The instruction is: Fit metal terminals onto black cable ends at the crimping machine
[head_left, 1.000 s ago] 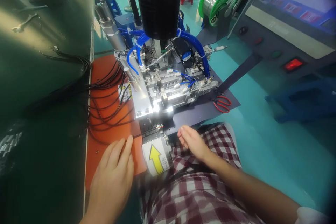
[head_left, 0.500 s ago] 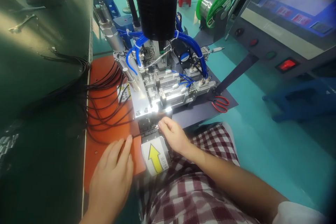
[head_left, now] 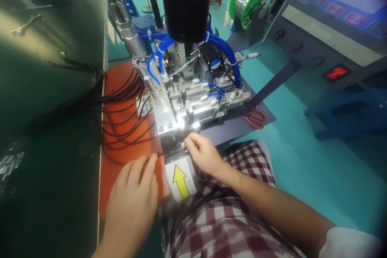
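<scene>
A thin black cable (head_left: 170,151) runs across the dark feed track (head_left: 177,157) at the front of the machine. My left hand (head_left: 134,189) is closed over it at the edge of the orange board (head_left: 121,151), fingers bent and fingertips on the cable. With thumb and forefinger pinched, my right hand (head_left: 205,153) grips the cable's other end by a small metallic tip, just above the track; the tip is mostly hidden. Below lies a white plate with a yellow arrow (head_left: 180,180). Several other black cables (head_left: 121,121) lead from the board into the machine.
The metal machine (head_left: 199,100) with blue air tubes stands ahead under a black cylinder (head_left: 186,4). Red-handled cutters (head_left: 256,119) lie to its right. A green spool of wire (head_left: 248,4) and a control panel (head_left: 335,32) stand beyond. A dark green tabletop (head_left: 54,129) borders the left.
Both hands keep their grip at the track, with the left fingers slightly nearer to it. The whole view has shifted a little, so most things appear slightly further right.
</scene>
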Motion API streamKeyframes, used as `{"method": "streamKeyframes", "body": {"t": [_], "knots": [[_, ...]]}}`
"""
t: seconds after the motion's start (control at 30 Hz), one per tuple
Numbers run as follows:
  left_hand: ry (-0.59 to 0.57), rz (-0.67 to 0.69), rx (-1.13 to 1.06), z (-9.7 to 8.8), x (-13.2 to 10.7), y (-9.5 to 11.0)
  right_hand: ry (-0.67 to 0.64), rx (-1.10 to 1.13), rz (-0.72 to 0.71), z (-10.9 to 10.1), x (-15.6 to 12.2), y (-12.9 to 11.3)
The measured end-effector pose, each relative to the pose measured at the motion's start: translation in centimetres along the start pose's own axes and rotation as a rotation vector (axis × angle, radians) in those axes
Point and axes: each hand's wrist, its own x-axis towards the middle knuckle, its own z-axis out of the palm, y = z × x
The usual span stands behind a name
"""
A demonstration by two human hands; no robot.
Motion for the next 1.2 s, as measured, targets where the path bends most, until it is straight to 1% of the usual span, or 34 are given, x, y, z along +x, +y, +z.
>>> {"method": "streamKeyframes", "body": {"t": [0.07, 0.13, 0.23, 0.37, 0.5, 0.6, 0.73, 0.8, 0.87, 0.93, 1.0, 1.2], "knots": [[0.011, 0.035, -0.043, -0.1, 1.2, 0.6, -0.003, 0.002, -0.008, 0.0, 0.0, 0.0], [0.011, 0.070, -0.145, 0.1, 2.5, 1.2, -0.002, 0.003, -0.011, 0.0, 0.0, 0.0], [0.009, 0.052, -0.247, 0.7, 3.7, 1.8, 0.000, 0.005, -0.009, 0.0, 0.0, -0.2], [0.011, 0.002, -0.263, 1.5, 4.2, 2.3, 0.000, 0.011, -0.004, 0.0, 0.0, -0.2], [0.021, -0.011, -0.223, 1.4, 4.4, 2.8, 0.007, 0.008, -0.004, 0.0, 0.0, -0.1], [0.023, -0.005, -0.227, 0.8, 3.4, 2.0, 0.008, 0.003, -0.011, 0.0, -0.1, -0.1], [0.044, -0.049, -0.186, 0.0, 0.0, -0.5, -0.001, 0.006, -0.009, -0.1, -0.1, -0.3], [0.022, -0.065, -0.107, -0.1, -1.7, -1.4, -0.005, 0.010, -0.002, -0.1, -0.1, -0.3], [-0.009, -0.074, -0.047, 0.0, -2.8, -1.8, -0.007, 0.011, 0.008, -0.1, -0.1, -0.3], [-0.028, -0.087, -0.037, 0.3, -3.1, -1.8, -0.009, 0.011, 0.017, -0.1, -0.2, -0.3], [-0.036, -0.097, -0.058, 0.5, -3.0, -1.6, -0.013, 0.011, 0.025, -0.1, -0.2, -0.4], [0.004, -0.098, -0.042, 1.0, -2.6, -1.4, -0.024, 0.032, 0.066, -0.4, -0.3, -0.6]]}}
